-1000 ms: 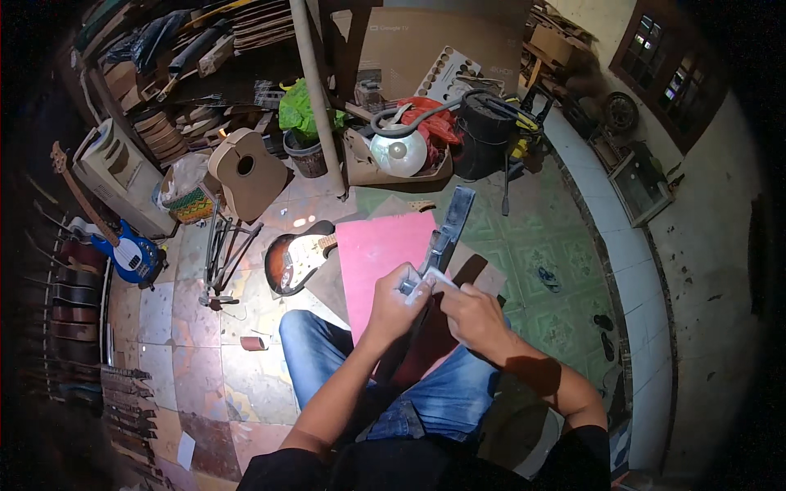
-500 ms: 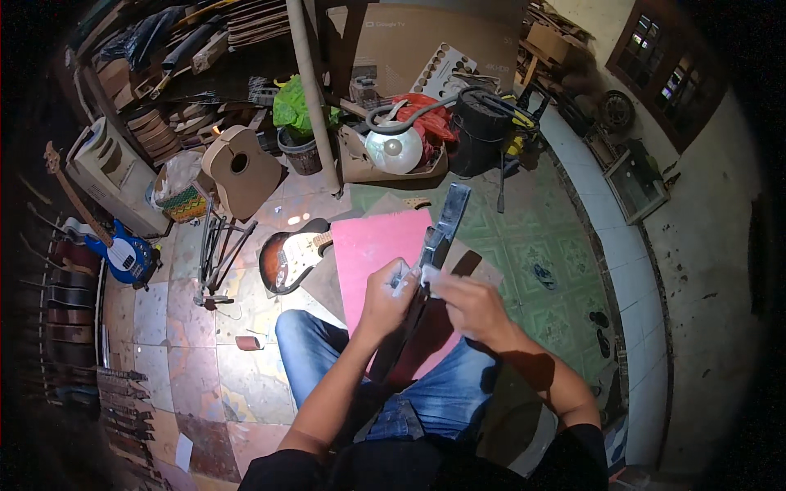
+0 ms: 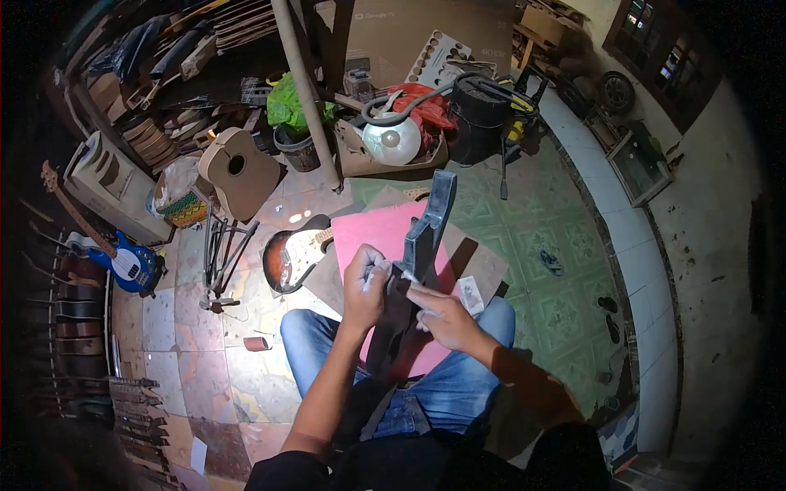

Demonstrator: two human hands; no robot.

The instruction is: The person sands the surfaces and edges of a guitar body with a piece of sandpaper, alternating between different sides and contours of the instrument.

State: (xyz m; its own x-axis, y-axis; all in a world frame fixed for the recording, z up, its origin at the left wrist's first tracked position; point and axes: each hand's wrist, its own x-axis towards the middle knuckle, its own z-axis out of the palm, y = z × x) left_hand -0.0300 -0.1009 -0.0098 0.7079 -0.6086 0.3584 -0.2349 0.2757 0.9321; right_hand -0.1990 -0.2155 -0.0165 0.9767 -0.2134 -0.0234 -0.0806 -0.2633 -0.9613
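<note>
My left hand (image 3: 366, 290) grips a long, dark piece like a guitar neck (image 3: 439, 196), dusted pale grey, held upright at a slant. My right hand (image 3: 442, 315) reaches to its right side, index finger extended over a small pale pad (image 3: 408, 277) pressed on the piece, the other fingers curled. A pink sheet (image 3: 358, 231) lies beneath, over grey-brown boards (image 3: 483, 266). A whitish rectangular piece (image 3: 470, 293) rests right of my right hand.
A sunburst electric guitar (image 3: 286, 258), metal stand (image 3: 219, 270) and acoustic guitar body (image 3: 246, 184) lie ahead-left. A blue bass (image 3: 135, 270) leans left. A pole (image 3: 303, 98), carton with a white globe (image 3: 372, 164) and black bucket (image 3: 471, 135) stand ahead; sandals (image 3: 550, 262) lie right.
The dark piece has shifted left and toward me. My left hand moved up-left with it. My right hand moved down-left, its index finger straighter; the whitish rectangular piece at right has come into sight.
</note>
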